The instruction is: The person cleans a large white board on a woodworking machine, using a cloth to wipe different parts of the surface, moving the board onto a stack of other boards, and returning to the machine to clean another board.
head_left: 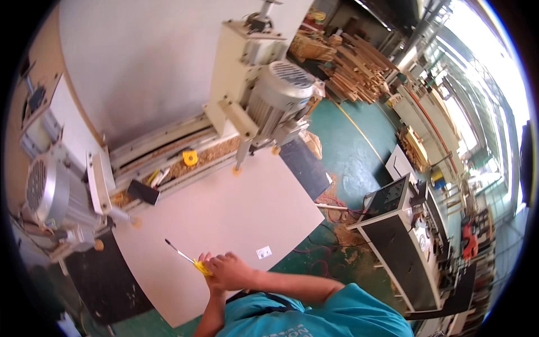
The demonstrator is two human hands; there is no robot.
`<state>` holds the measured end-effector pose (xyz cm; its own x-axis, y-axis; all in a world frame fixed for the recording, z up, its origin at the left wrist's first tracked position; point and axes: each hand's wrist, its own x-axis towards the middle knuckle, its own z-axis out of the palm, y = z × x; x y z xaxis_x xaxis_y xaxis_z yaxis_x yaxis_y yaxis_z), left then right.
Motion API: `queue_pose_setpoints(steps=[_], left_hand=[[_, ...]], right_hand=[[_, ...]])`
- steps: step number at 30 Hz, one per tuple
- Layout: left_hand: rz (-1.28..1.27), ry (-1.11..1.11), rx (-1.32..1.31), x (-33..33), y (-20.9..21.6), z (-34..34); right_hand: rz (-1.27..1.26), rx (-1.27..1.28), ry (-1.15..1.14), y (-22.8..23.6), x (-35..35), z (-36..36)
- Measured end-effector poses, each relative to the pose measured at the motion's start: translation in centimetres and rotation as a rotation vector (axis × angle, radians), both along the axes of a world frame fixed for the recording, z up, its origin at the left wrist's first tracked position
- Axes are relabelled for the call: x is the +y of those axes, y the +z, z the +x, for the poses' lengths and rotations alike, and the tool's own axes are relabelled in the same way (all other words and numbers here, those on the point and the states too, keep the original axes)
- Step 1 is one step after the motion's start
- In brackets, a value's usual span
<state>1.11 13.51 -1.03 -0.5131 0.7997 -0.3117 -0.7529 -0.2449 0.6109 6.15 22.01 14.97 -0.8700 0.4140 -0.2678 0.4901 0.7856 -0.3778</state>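
A screwdriver [202, 268] with a yellow handle and thin shaft is held above the near part of a large pale panel [219, 213]. Its dark tip points up and to the left. My right hand [233, 272] reaches in from the right, fingers curled at the handle. Beneath and against it, my left hand [215, 285] closes at the same handle; the right hand hides much of its fingers. A small white printed label [264, 252] lies on the panel, right of my hands.
Two motor units, one left [53, 191] and one right [275, 101], flank the panel's far edge. On the rail between them are a yellow tape measure [190, 158], a dark block [144, 192] and sawdust. A control console [393, 241] stands right; timber [359, 67] is stacked behind.
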Motion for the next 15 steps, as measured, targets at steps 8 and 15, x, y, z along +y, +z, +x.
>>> queue_pose_setpoints(steps=[8,15], left_hand=[[-0.396,-0.258,0.451,0.5,8.0,-4.0],[-0.567,-0.204,0.636,3.7,8.3,1.6]], right_hand=[[1.097,0.533,-0.629,21.1,32.7,9.0],[1.079,0.611,0.024,21.5,38.6,14.3]])
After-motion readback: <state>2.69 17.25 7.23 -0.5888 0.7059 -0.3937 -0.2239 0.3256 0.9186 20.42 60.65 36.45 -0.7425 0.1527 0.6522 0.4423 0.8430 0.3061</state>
